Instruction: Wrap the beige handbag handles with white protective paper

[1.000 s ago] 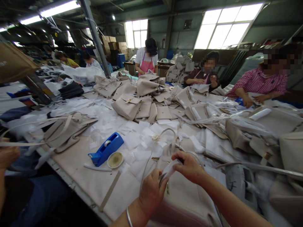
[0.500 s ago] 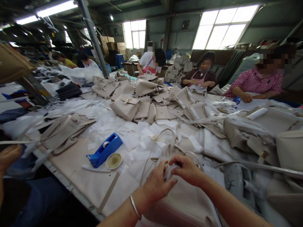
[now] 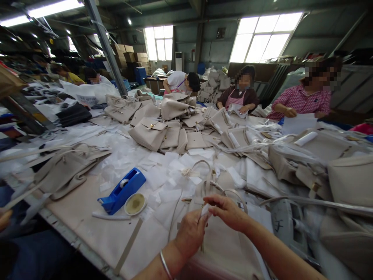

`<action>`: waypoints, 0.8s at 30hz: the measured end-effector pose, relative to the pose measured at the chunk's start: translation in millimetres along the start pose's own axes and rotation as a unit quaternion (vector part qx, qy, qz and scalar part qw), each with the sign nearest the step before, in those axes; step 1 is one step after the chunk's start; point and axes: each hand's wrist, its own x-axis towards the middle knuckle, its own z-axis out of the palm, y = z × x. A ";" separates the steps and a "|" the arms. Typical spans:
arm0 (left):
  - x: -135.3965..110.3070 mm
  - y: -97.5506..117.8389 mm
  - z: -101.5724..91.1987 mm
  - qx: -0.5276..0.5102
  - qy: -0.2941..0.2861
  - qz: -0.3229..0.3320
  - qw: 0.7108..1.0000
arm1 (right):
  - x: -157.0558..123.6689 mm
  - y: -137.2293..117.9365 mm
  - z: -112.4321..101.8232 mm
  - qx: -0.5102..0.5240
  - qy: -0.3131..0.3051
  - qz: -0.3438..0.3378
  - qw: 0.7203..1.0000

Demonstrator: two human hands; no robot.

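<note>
My left hand (image 3: 190,233) and my right hand (image 3: 227,212) meet over a beige handbag (image 3: 224,245) that lies flat in front of me on the table. Both hands pinch a small white piece (image 3: 204,211) at the bag's top, near its handle (image 3: 204,171) and metal clasp. My left wrist wears a thin silver bangle (image 3: 164,264). The fingers of both hands are curled tight; what exactly they grip is partly hidden.
A blue tape dispenser (image 3: 121,190) and a tape roll (image 3: 135,203) lie left of my hands. Heaps of beige bags (image 3: 151,132) and white paper sheets cover the table (image 3: 87,229). Several other people work at the far side. Another person's fingers (image 3: 4,217) show at lower left.
My hands have drawn together over the bag's top and now pinch the white piece more closely. The view has tilted slightly left and down. The worker in the pink apron has bent over.
</note>
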 end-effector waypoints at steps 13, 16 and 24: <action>-19.5 0.9 -10.3 -0.137 -0.046 -0.040 0.989 | -4.5 -5.9 26.7 -0.062 -0.050 0.010 0.997; -18.0 -5.8 -5.8 -0.205 -0.071 -0.107 0.970 | -1.2 5.0 20.6 -0.096 -0.058 0.021 0.993; -13.1 -20.5 -0.6 -0.177 0.017 -0.108 0.978 | -12.4 -37.9 49.2 -0.316 0.127 -0.063 0.938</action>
